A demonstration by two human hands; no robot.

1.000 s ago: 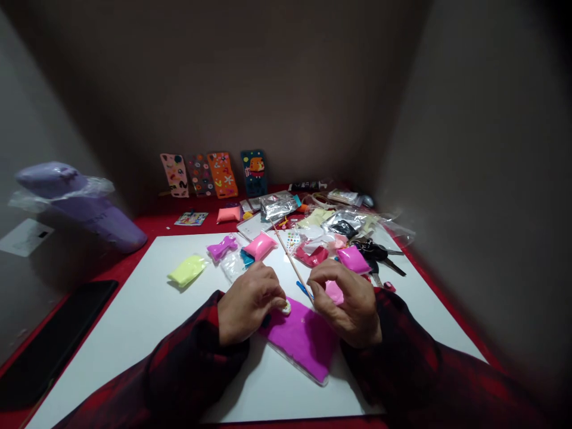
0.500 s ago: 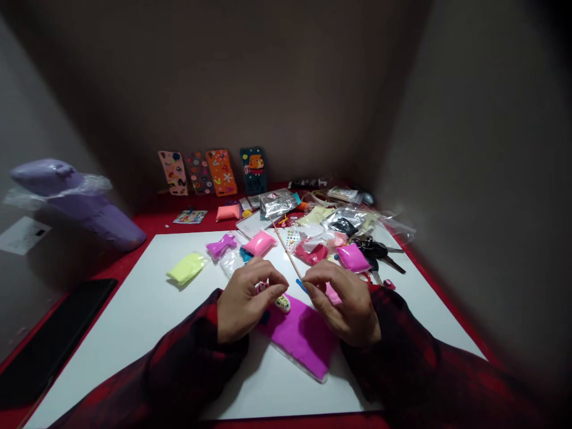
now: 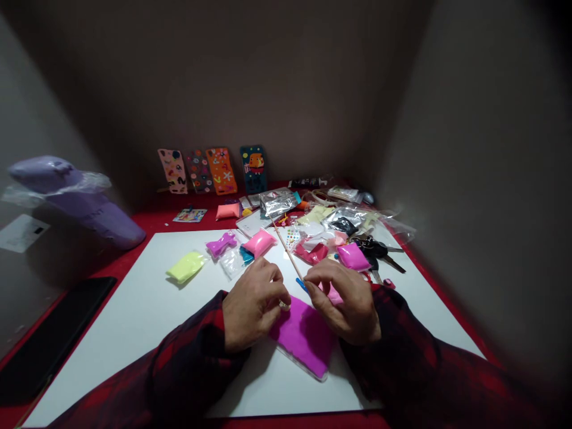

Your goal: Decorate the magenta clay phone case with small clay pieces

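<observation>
A phone case covered in magenta clay lies tilted on the white board between my hands. My left hand is over its upper left end, fingers bent and pressed together at a small pale decorated piece. Those fingers hide most of the piece, so what they grip is unclear. My right hand pinches the near end of a thin wooden stick between thumb and forefinger, above the case's right side. A small blue strip shows beside these fingertips.
Beyond my hands lie a yellow clay packet, a pink packet, a magenta packet and black-handled scissors. Decorated phone cases lean on the back wall. A purple inflatable stands left, above a black slab.
My left hand has moved slightly right, its fingers closing down over the small decorated piece and covering more of it. My right hand and the stick have stayed nearly still.
</observation>
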